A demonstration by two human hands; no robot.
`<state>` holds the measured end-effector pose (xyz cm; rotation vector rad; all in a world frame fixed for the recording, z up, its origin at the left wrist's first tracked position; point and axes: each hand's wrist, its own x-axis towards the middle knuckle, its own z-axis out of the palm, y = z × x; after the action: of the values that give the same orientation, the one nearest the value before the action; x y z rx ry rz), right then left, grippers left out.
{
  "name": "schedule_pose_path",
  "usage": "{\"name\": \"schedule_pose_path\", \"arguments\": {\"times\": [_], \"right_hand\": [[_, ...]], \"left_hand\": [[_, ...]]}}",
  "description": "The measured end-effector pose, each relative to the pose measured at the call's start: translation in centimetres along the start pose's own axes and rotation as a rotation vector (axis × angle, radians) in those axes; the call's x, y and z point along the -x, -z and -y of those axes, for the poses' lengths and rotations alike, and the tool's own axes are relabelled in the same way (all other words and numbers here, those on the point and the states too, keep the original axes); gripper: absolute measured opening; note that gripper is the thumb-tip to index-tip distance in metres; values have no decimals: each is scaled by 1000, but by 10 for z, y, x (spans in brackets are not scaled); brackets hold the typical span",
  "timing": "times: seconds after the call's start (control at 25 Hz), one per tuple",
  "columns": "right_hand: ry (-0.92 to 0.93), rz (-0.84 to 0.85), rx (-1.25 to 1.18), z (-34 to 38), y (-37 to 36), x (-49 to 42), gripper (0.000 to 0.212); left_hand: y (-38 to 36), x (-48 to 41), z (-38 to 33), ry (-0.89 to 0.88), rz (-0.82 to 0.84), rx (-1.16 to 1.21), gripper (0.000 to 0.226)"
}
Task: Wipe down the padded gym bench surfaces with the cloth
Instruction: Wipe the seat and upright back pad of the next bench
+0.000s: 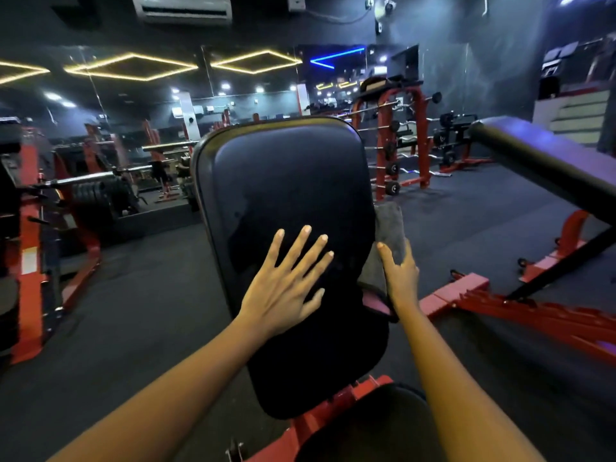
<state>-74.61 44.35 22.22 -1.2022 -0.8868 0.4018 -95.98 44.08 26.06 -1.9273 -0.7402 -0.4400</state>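
Note:
A black padded backrest (283, 181) of an inclined gym bench fills the centre, with the black seat pad (373, 425) below it on a red frame. My left hand (286, 281) lies flat on the backrest's lower middle, fingers spread and straight. My right hand (400, 275) holds a grey cloth (390, 225) against the backrest's right edge, thumb on the front side and fingers curled behind the cloth. The cloth hangs along that side, and part of it is hidden behind the pad.
A second black bench on a red frame (540, 161) stands at the right, its red base (500, 305) low on the dark rubber floor. A red barbell rack (396, 145) is behind. Red machines with weight plates (93, 195) line the left by a mirror wall.

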Motion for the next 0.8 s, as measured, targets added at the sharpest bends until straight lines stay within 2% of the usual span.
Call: {"name": "schedule_pose_path", "arguments": {"times": [0.2, 0.44, 0.56, 0.8], "right_hand": [[-150, -52, -3, -58, 7, 47, 57], [-521, -243, 68, -85, -5, 100, 55], [-721, -254, 79, -83, -8, 117, 58], [-821, -232, 60, -74, -22, 162, 64]], "left_hand": [[-1, 1, -1, 3, -18, -25, 63], [0, 1, 1, 1, -6, -19, 67], [1, 2, -1, -11, -1, -1, 62], [-1, 83, -6, -5, 19, 46, 62]]}}
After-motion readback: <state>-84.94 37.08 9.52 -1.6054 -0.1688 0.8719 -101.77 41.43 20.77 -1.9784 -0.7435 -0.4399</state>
